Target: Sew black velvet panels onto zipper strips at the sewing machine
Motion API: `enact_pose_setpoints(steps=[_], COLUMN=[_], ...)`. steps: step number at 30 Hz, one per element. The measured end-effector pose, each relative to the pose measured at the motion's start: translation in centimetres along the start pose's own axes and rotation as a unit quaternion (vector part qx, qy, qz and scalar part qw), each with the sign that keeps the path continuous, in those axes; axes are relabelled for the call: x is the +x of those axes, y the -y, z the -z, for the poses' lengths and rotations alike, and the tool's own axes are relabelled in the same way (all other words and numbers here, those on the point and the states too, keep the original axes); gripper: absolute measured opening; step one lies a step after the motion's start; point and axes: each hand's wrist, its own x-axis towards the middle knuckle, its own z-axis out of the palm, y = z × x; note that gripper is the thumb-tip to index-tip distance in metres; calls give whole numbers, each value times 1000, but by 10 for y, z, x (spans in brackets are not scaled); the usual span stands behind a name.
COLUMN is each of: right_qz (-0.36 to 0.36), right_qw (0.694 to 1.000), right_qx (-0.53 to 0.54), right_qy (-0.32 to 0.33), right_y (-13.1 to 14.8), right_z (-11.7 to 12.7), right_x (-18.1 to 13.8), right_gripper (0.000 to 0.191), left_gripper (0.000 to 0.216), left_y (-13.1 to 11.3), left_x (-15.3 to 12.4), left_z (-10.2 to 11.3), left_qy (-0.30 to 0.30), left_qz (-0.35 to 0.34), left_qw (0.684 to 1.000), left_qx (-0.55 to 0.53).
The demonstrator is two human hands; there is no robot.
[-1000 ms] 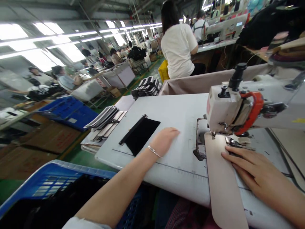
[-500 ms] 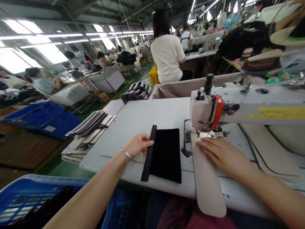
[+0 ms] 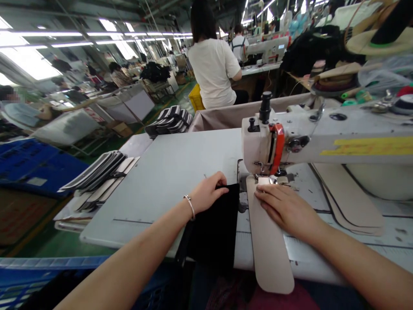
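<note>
Black fabric [image 3: 213,237] sits at six o'clock, its far edge pinched in our left grip [image 3: 208,194]. Our right grip [image 3: 290,212] rests flat, unclenched, on the beige panel [image 3: 272,256] at five o'clock.

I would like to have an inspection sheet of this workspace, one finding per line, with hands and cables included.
Surface: white tabletop, with small dark marks at its right side.
Job's things: beige panel, one end at the needle area of the sewing machine, the other overhanging the front edge; black piece left of it.
Clutter: loose beige panels at right; left stack and far stack beyond the tabletop.
Left hand: pinches the black piece near its upper edge.
Right hand: lies on the beige panel, near the needle area.
Cables: nothing seen on the tabletop.
Surroundings: seated co-worker ahead, facing away; blue bin at left.
</note>
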Motion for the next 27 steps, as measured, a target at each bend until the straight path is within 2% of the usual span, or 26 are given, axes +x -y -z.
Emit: enact_pose_setpoints(steps=[3, 5, 11, 18, 27], right_qz=[-8, -11, -4, -8, -14], right_qw=[1000, 1000, 1000, 1000, 1000], right_qx=[8, 4, -11, 5, 0], right_qy=[-9, -16, -13, -4, 5], right_y=[3, 4, 6, 5, 3], right_z=[3, 5, 7, 6, 6], right_x=[1, 1, 0, 0, -1], right_gripper=[30, 32, 32, 33, 36], left_gripper=[12, 11, 3, 4, 4], left_y=[-14, -26, -39, -45, -46], left_x=[7, 19, 47, 45, 45], left_z=[-4, -13, -43, -42, -45], left_qy=[8, 18, 8, -27, -45], left_qz=[2, 8, 14, 42, 39], left_qw=[989, 984, 997, 999, 998], left_qx=[-150, -175, -81, 5, 22])
